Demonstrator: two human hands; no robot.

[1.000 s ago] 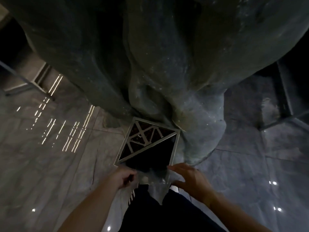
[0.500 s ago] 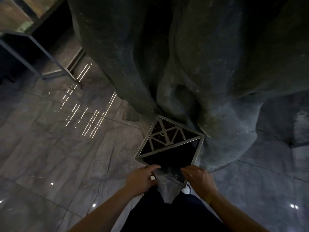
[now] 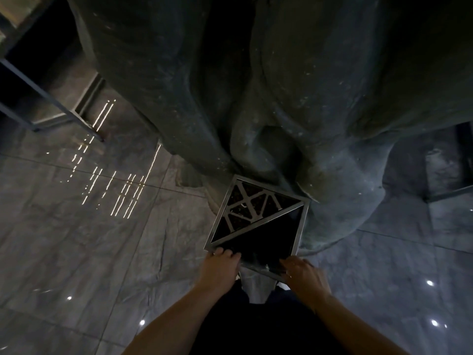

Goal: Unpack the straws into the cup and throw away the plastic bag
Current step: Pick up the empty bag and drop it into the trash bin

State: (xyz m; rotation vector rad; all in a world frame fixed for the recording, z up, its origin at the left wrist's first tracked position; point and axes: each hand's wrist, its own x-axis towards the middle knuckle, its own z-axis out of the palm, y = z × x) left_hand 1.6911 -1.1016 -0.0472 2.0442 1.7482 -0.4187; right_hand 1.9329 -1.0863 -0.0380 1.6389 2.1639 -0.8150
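1. The person stands over a square metal-rimmed trash bin (image 3: pixel 256 221) set on the tiled floor (image 3: pixel 102 239) against the foot of a large dark sculpted column (image 3: pixel 256 85). The far half of the bin top is a patterned grille; the near half is a dark open triangle.
2. A second ago both hands held a pale, crumpled plastic bag just short of the bin's near corner. Half a second ago they had carried it over the rim. Now the left hand (image 3: pixel 221 265) rests with its fingertips on the near-left rim and the right hand (image 3: pixel 303 274) hovers at the near-right rim.
3. The plastic bag (image 3: pixel 263 262) shows only as a faint glossy sheen in the dark opening between the two hands; it is too dim to say whether it has dropped clear or is partly caught on the edge.
4. Left hand: fingers curled down onto the rim, and I cannot tell whether they pinch any film. Right hand: fingers spread and loosely bent, apparently released, though the side facing the bin is hidden.
5. Judgement: the bag has passed from in front of the bin into its mouth, so the throwing-away step looks nearly finished. Neither the cup nor the straws are in view, so that part cannot be checked from here.
6. Likely need: let go fully and make sure no plastic clings to the rim.
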